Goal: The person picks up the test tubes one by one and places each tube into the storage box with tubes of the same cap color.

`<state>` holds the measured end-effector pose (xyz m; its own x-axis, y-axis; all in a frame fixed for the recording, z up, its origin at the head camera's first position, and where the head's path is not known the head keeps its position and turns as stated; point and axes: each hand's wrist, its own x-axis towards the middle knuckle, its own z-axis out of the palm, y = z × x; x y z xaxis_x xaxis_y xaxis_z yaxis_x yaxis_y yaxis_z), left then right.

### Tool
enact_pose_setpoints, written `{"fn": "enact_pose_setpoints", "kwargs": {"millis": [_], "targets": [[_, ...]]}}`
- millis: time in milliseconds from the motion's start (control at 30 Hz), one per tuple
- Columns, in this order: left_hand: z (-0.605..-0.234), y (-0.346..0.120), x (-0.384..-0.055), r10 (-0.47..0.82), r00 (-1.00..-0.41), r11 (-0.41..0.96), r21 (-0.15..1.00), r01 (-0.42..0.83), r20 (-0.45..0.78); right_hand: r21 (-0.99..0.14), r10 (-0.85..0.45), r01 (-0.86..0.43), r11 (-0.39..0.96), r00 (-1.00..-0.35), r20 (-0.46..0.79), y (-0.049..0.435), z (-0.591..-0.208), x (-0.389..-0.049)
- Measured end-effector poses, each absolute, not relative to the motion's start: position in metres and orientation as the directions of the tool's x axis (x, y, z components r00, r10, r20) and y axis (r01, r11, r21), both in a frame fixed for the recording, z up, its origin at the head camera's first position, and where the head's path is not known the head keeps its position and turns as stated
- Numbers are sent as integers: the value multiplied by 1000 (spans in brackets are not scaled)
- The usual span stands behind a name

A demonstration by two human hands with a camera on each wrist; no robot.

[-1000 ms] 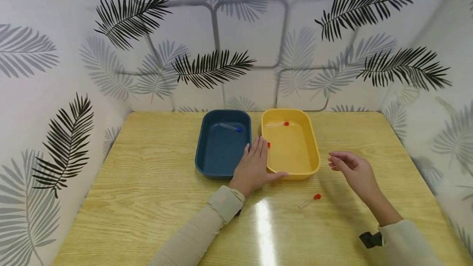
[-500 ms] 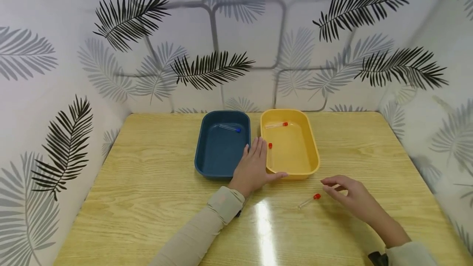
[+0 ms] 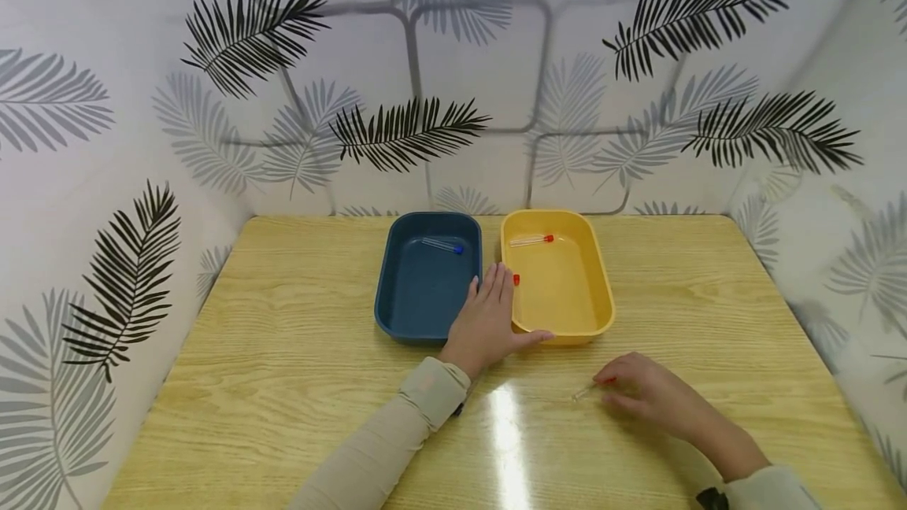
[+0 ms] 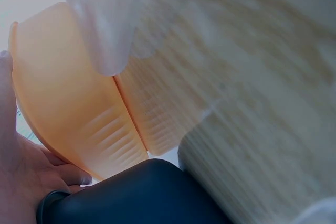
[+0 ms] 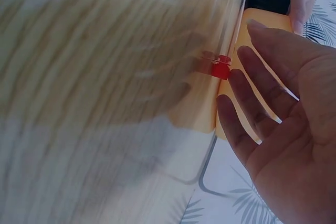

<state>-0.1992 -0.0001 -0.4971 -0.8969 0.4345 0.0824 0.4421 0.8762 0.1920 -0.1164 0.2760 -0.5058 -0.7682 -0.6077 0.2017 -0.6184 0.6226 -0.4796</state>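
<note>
A clear test tube with a red cap lies on the table in front of the yellow tray. My right hand is right at its capped end, partly hiding the cap in the head view. In the right wrist view its fingers reach round beside the cap without visibly closing on it. My left hand rests flat across the neighbouring rims of the yellow tray and the dark blue tray, thumb spread along the yellow tray's front. Part of a red-capped tube shows beside its fingertips.
Another red-capped tube lies at the back of the yellow tray. A blue-capped tube lies in the blue tray. Behind the wooden table rises a leaf-patterned backdrop.
My right hand has come down and leftward from beside the yellow tray to the loose tube's red cap. The left hand and both trays have kept their places.
</note>
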Motion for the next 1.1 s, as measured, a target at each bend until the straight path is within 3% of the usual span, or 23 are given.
{"fn": "enact_pose_setpoints", "kwargs": {"millis": [700,1100], "targets": [[-498,0,-198,424,-904,880,210,427,60,-598,-632,-496,629,-774,-23,260,-509,-119],[-498,0,-198,424,-903,879,208,430,75,-648,-619,-438,623,-783,-66,246,-510,-123]]}}
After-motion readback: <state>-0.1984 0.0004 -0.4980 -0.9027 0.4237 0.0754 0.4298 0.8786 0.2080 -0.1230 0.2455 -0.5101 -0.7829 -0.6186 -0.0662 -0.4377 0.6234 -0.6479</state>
